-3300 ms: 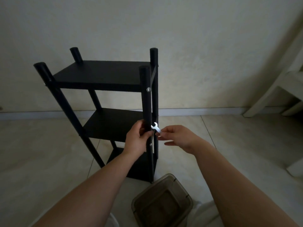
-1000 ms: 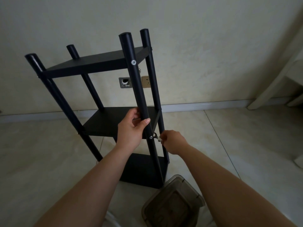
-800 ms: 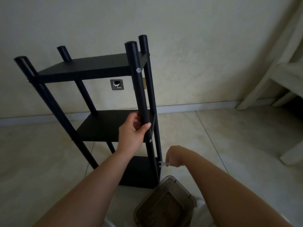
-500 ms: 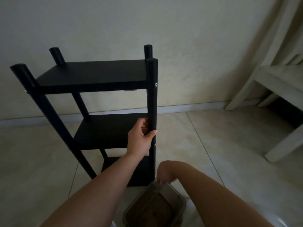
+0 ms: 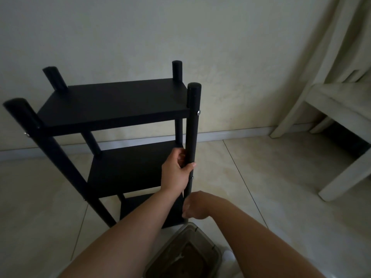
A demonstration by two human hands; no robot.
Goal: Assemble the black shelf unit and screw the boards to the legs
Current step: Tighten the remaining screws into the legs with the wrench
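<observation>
Standing upright, the shelf unit (image 5: pixel 120 109) is gripped at its leg (image 5: pixel 192 125) by the left hand (image 5: pixel 176 169); whatever the curled right hand (image 5: pixel 194 205) below holds cannot be told.

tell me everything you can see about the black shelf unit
The black shelf unit stands upright on the tiled floor near the wall. It has three flat matt boards, one above another, between four round legs whose tops rise above the top board. Silver screw heads show on the near legs at board level. The left hand grips the near right leg just above the middle board; the right hand is curled beside the same leg near its foot.
</observation>
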